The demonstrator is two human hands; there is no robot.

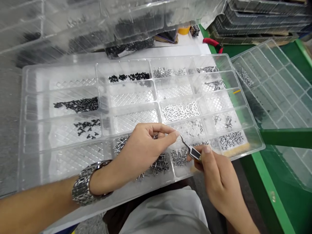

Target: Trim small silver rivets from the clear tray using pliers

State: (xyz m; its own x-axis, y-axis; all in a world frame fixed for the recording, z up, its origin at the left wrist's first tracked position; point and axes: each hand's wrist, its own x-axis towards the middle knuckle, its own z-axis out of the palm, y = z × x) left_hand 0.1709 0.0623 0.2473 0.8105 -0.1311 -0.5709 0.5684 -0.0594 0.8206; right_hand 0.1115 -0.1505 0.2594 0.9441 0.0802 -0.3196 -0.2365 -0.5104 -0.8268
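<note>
My right hand (216, 175) is closed around a pair of bent-tip tweezers (193, 152) with a dark panel on the metal body. Their thin curved tip points left and meets the fingertips of my left hand (146, 146). Thumb and index finger of that hand are pinched together; anything between them is too small to make out. Both hands are above a clear plastic compartment tray (107, 125). Below my left hand lie silver pin-like parts (159, 164), partly covered by it. Small metal parts (179, 157) fill the compartment under the tweezers.
White clip-like parts (181, 110), black screw-like parts (83, 104) and small black pieces (136, 76) lie in other compartments. A second clear tray (280, 78) rests at the right on a green frame (287, 138). Red-handled pliers (213, 43) and stacked trays (258, 19) are behind.
</note>
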